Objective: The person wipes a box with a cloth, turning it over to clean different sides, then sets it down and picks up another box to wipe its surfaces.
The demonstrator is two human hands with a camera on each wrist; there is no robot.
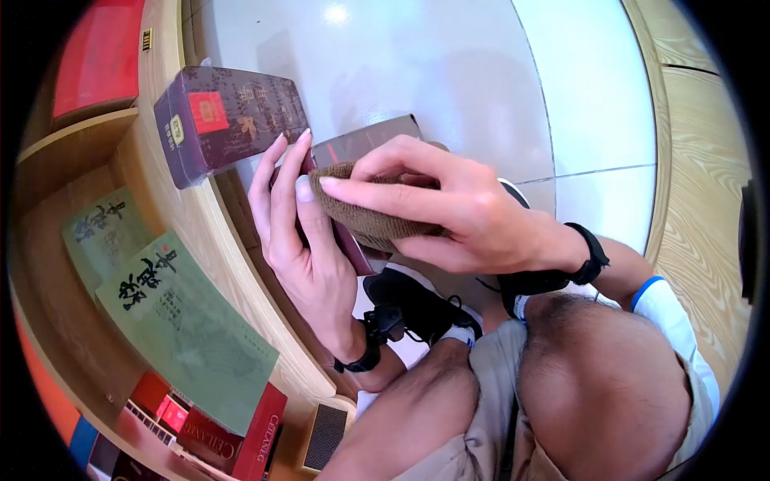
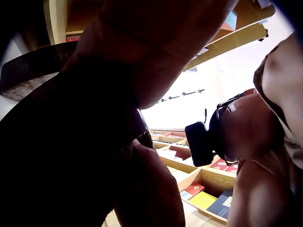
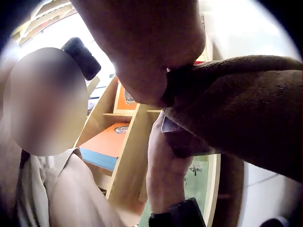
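My left hand [image 1: 293, 232] holds a dark box [image 1: 385, 135] with a grey-brown top face, its fingers along the near side and the thumb at the edge. Over the box, my right hand [image 1: 481, 208] grips a bunched brown cloth [image 1: 365, 212], which presses against its face and hides much of it. Seen from the right wrist, the cloth [image 3: 236, 104] lies across the box [image 3: 182, 137], with the left hand [image 3: 163, 161] supporting it from the other side. A second box [image 1: 241, 120], maroon with a red square label, stands beyond the left fingers on the cabinet's edge.
To the left runs a wooden compartment cabinet [image 1: 224, 264]. Green packages [image 1: 184, 321] lie inside, with red boxes [image 1: 233, 437] nearer me. Shiny tiles [image 1: 449, 72] cover the floor ahead, and a wood-grain panel [image 1: 706, 160] stands at the right. My knees and black shoes are below the hands.
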